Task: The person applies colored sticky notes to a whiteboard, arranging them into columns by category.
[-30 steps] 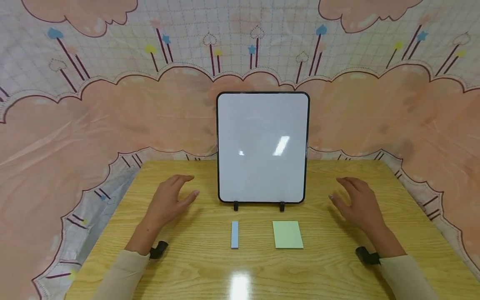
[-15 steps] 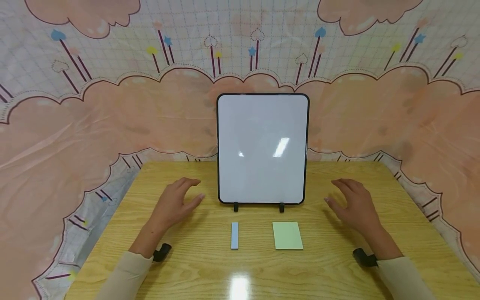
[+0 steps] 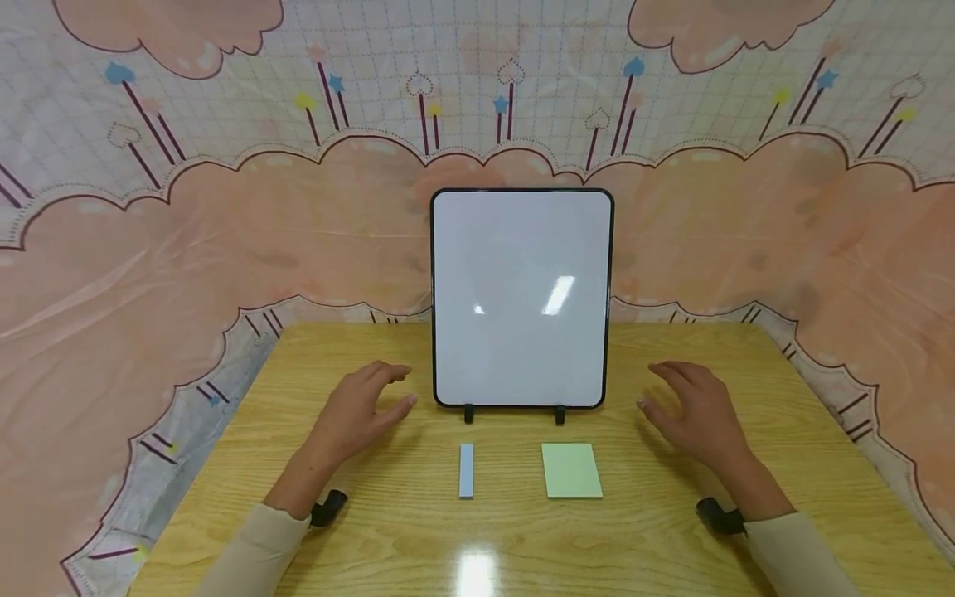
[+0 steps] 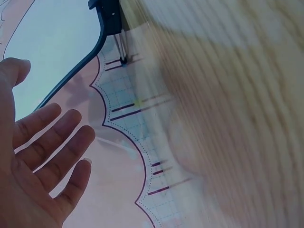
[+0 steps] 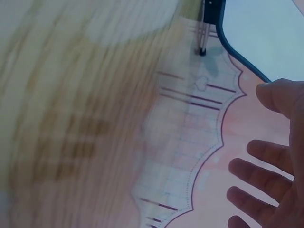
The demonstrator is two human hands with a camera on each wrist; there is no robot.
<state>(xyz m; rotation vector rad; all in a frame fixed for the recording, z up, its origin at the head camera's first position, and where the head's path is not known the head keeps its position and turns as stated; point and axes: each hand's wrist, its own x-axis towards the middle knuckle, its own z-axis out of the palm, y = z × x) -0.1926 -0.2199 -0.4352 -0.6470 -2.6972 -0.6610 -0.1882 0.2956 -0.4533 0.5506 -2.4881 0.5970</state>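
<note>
My left hand (image 3: 358, 414) hovers left of an upright whiteboard (image 3: 521, 298), its fingers relaxed and holding nothing. On the other side my right hand (image 3: 697, 414) is held the same way, thumb apart from the fingers, with nothing in it. The whiteboard has a black frame and stands on a stand with two small black feet (image 3: 468, 413). In front of it lie a narrow light-blue strip (image 3: 466, 471) and a pale green square sticky-note pad (image 3: 571, 470). Both wrist views show loosely spread fingers and a corner of the whiteboard (image 4: 52, 42).
All of this is on a wooden table (image 3: 395, 539) with glossy reflections. A patterned cloth (image 3: 298, 224) with clouds hangs behind the table and along its sides. Black wrist cameras (image 3: 328, 507) sit under both forearms.
Both hands have drifted inward toward the whiteboard, the left to the right and the right to the left. The head view has tilted slightly; the strip and pad stay in place.
</note>
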